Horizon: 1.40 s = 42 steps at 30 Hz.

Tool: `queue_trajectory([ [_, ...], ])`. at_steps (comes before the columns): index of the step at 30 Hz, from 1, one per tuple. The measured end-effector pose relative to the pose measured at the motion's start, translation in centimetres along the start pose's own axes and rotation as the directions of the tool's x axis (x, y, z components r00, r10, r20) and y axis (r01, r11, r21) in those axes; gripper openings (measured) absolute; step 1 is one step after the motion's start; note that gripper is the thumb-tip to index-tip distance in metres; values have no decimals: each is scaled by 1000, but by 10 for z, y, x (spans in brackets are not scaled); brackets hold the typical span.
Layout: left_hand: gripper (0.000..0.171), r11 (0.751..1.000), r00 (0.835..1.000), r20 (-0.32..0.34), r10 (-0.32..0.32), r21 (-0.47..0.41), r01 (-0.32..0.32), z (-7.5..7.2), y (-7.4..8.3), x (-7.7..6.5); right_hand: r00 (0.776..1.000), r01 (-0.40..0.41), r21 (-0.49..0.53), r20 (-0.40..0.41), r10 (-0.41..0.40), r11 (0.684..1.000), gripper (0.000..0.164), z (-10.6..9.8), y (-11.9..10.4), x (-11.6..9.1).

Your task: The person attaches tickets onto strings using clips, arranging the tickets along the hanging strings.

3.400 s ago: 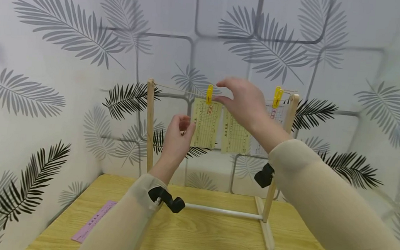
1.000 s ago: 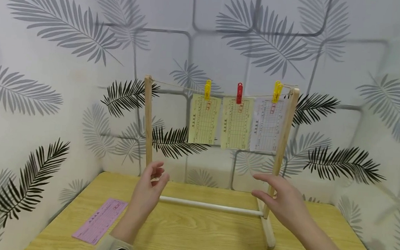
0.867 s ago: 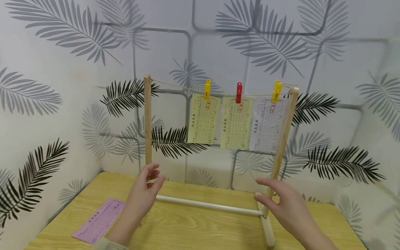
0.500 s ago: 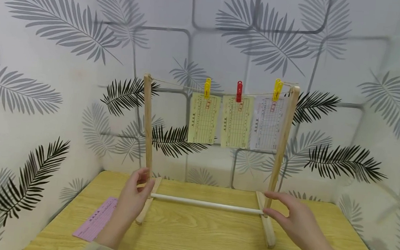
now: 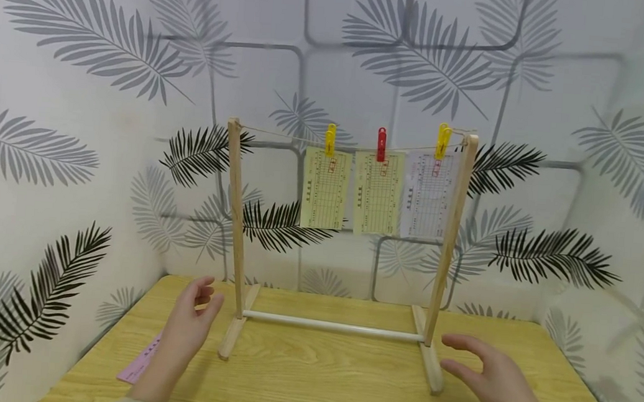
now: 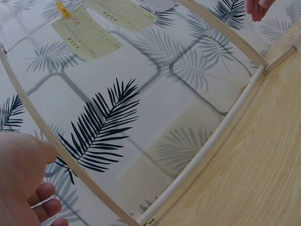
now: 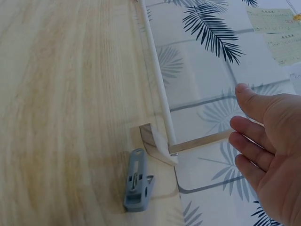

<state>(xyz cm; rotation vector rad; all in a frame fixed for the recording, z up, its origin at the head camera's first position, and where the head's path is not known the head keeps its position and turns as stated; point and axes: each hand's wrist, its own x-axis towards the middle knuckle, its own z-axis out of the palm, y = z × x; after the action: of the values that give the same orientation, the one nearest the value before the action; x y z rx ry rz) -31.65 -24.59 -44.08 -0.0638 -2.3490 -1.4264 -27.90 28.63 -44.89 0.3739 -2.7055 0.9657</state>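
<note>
My left hand (image 5: 186, 322) hovers left of the wooden stand's left post (image 5: 234, 220), holding nothing, fingers loosely bent. It partly covers a pink printed slip (image 5: 139, 362) on the table. To the right of the stand, my right hand (image 5: 491, 378) is held with thumb and fingers apart and nothing between them. Near it lies a grey clothespin (image 7: 136, 181), cut by the lower edge in the head view. From the stand's string hang two yellow slips, one under a yellow clothespin (image 5: 330, 140), one under a red clothespin (image 5: 381, 145), and a white slip (image 5: 425, 202) under yellow clips.
A white bar (image 5: 332, 326) joins the stand's two wooden feet low over the table (image 5: 309, 381). The leaf-patterned wall covering (image 5: 340, 258) rises close behind the stand. The right post (image 5: 449, 247) stands between the white slip and my right hand.
Both hands have come down from the string, where the right one was by the middle slip. They passed the posts' lower parts and moved outward. The left now covers more of the pink slip.
</note>
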Motion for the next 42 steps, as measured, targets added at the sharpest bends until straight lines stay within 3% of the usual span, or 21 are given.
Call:
queue_trajectory([
  [10,52,998,999,35,-18,55,16,-10,-25,0,980,-154,28,130,149,988,56,1,19,-7],
  [22,56,972,996,76,-54,234,35,-25,-52,0,953,-248,24,187,239,968,63,2,38,-12],
  [29,54,954,994,92,-65,299,34,-29,-59,0,940,-262,42,238,245,964,64,0,51,-13],
  [35,55,930,995,69,-78,365,47,-34,-71,3,937,-255,121,276,214,959,63,-1,61,-13],
  [42,58,904,994,49,-103,421,73,-42,-82,5,915,-291,183,341,217,939,66,-2,73,-13],
])
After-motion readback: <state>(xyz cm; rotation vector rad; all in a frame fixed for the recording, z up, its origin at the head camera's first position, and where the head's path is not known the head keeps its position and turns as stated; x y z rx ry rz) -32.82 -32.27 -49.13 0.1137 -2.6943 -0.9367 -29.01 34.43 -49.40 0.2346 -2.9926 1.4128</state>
